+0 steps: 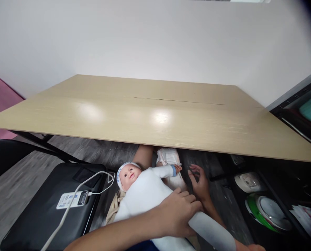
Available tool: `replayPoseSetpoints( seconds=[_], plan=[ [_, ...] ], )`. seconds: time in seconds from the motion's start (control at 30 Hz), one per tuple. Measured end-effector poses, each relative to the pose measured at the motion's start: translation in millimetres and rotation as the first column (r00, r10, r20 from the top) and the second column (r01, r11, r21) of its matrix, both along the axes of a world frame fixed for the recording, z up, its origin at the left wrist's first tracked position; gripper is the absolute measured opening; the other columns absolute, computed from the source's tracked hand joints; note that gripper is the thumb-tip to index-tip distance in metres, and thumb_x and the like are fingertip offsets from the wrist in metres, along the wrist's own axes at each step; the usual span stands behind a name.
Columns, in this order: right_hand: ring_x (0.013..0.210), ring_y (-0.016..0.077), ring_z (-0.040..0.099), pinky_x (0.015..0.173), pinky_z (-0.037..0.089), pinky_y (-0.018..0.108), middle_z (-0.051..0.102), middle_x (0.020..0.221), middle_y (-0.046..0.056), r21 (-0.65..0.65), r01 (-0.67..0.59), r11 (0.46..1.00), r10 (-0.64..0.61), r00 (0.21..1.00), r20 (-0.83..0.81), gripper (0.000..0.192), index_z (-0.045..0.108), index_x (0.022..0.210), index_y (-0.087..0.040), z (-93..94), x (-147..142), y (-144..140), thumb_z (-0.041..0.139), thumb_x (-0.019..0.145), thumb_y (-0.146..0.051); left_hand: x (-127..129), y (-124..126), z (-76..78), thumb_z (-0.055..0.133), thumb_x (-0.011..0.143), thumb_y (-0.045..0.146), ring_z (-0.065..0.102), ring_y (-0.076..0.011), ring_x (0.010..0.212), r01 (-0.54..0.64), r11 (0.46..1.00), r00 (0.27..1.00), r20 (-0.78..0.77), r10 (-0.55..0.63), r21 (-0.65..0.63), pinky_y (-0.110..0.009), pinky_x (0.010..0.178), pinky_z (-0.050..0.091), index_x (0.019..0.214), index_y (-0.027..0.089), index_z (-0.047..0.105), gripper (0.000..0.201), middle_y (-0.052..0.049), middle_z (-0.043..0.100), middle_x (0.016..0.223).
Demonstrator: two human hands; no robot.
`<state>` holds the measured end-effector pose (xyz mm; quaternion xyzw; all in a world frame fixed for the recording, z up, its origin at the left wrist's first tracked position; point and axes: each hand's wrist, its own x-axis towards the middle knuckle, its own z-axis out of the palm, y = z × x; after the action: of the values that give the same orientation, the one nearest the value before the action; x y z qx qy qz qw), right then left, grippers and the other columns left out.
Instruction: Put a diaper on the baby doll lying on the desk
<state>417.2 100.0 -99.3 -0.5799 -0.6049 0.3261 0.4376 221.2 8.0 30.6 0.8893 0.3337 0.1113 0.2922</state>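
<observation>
White-suited baby doll (147, 195) aslant below near edge of pale wooden table (155, 129), head (129, 176) far-left, your left hand (177, 211) clasping its leg (213, 228), right hand (199, 182) loosely spread

Home or office, couldn't tell: wood-top table (134, 122) stood by a white wall (145, 38), black seat (35, 205), grey floor (78, 144).

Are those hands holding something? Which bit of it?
The left hand holds the doll by the upper part of one leg. The right hand is open and holds nothing.
</observation>
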Motion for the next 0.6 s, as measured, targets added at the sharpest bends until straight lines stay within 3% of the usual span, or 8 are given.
replayPoseSetpoints(
  seconds=[0.07,0.13,0.2,0.27,0.37,0.43,0.5,0.6],
  plan=[
    [0.118,0.0220,0.061,0.103,0.052,0.040,0.064,0.133,0.013,0.136,-0.164,0.977,0.147,0.981,0.124,0.047,0.061,0.133,-0.017,30.0,-9.4,6.5,0.065,0.102,-0.051,-2.1,-0.9,2.1,0.080,0.084,0.056,0.065,-0.0280,0.107,0.006,1.000,1.000,0.000,-0.006,0.029,-0.043,0.091,0.040,0.127,0.022,0.057,0.059,-0.007,0.069,0.119],
    [0.125,0.0212,0.057,0.111,0.048,0.040,0.063,0.136,0.010,0.207,-0.397,0.894,0.341,0.904,0.260,0.041,0.061,0.137,-0.021,59.4,-28.9,12.6,0.066,0.102,-0.040,-4.5,-2.7,6.4,0.081,0.084,0.052,0.064,-0.0261,0.107,0.009,0.997,1.000,-0.006,-0.008,0.072,-0.041,0.092,0.039,0.125,0.021,0.055,0.057,-0.006,0.068,0.118],
    [0.132,0.0204,0.054,0.117,0.044,0.039,0.061,0.143,0.006,0.135,-0.625,0.769,0.550,0.754,0.361,0.050,0.057,0.146,-0.027,83.2,-55.4,17.6,0.070,0.099,-0.036,-6.8,-5.9,11.2,0.080,0.085,0.050,0.061,-0.0240,0.106,0.002,0.993,1.000,-0.003,-0.002,0.115,-0.040,0.094,0.039,0.124,0.022,0.054,0.055,-0.004,0.066,0.117],
    [0.139,0.0216,0.051,0.122,0.039,0.040,0.059,0.148,0.004,-0.002,-0.772,0.635,0.690,0.567,0.451,0.060,0.053,0.153,-0.030,99.0,-84.2,21.5,0.073,0.097,-0.034,-9.4,-10.3,16.2,0.076,0.088,0.052,0.059,-0.0227,0.106,-0.015,0.989,1.000,0.005,0.014,0.149,-0.039,0.095,0.038,0.123,0.022,0.053,0.051,-0.003,0.064,0.116],
    [0.128,0.0233,0.057,0.115,0.041,0.040,0.066,0.137,0.003,-0.151,-0.852,0.502,0.759,0.350,0.548,0.046,0.061,0.140,-0.025,111.7,-121.7,25.9,0.069,0.094,-0.022,-14.6,-17.5,26.4,0.070,0.094,0.049,0.057,-0.0222,0.106,-0.032,0.979,0.999,-0.009,0.034,0.202,-0.039,0.093,0.038,0.122,0.021,0.053,0.043,-0.003,0.063,0.116],
    [0.120,0.0232,0.061,0.108,0.043,0.040,0.068,0.129,0.004,-0.203,-0.872,0.445,0.760,0.248,0.601,0.037,0.063,0.131,-0.020,118.9,-138.8,27.3,0.061,0.095,-0.017,-18.4,-21.7,35.2,0.071,0.094,0.045,0.056,-0.0223,0.104,-0.033,0.972,0.998,-0.049,0.046,0.235,-0.039,0.089,0.038,0.121,0.020,0.053,0.041,-0.004,0.063,0.116],
    [0.115,0.0227,0.061,0.102,0.044,0.039,0.068,0.125,0.005,-0.199,-0.882,0.428,0.741,0.217,0.635,0.033,0.063,0.127,-0.019,128.8,-148.7,26.4,0.057,0.095,-0.016,-20.7,-26.0,43.2,0.074,0.093,0.044,0.057,-0.0226,0.101,-0.037,0.962,0.995,-0.083,0.061,0.270,-0.039,0.084,0.038,0.120,0.019,0.054,0.042,-0.004,0.063,0.114],
    [0.111,0.0216,0.060,0.097,0.043,0.038,0.068,0.122,0.004,-0.114,-0.891,0.440,0.708,0.266,0.654,0.032,0.063,0.127,-0.019,148.9,-152.5,20.4,0.055,0.096,-0.016,-19.1,-34.4,48.5,0.073,0.097,0.049,0.058,-0.0218,0.098,-0.065,0.929,0.994,-0.063,0.094,0.365,-0.038,0.081,0.039,0.133,0.019,0.056,0.050,-0.004,0.066,0.112]
  ],
)
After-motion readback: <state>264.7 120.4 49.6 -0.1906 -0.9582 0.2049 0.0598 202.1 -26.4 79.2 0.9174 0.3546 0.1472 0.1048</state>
